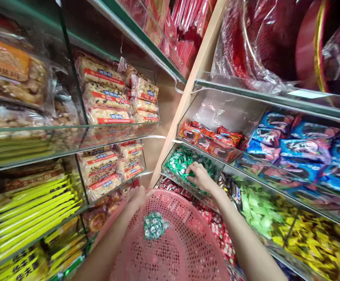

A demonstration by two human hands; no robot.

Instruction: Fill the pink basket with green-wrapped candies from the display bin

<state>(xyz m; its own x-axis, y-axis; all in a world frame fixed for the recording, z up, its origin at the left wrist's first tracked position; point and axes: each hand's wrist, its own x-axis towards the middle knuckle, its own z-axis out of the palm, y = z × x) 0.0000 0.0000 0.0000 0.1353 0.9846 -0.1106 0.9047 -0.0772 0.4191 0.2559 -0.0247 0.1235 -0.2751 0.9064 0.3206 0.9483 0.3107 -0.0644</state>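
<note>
My left hand (137, 196) is closed on the far left rim of a pink plastic basket (187, 244) with a perforated wall. Inside the basket lies a small cluster of green-wrapped candies (154, 225). Over a clear bin of green-wrapped candies (177, 159), my right hand (199, 177) reaches in from the front. Its thumb and fingers are bent together in a pinch at the candies; what sits between the fingertips is too small to make out.
Glass shelves hold wrapped cakes (108, 95) and yellow packets (35, 210) on the left. To the right are blue snack packets (301, 144), light green candies (256, 207) and yellow candies (316, 242). A wooden post (177, 117) separates the shelves; red-wrapped candies (217, 230) lie beyond the basket.
</note>
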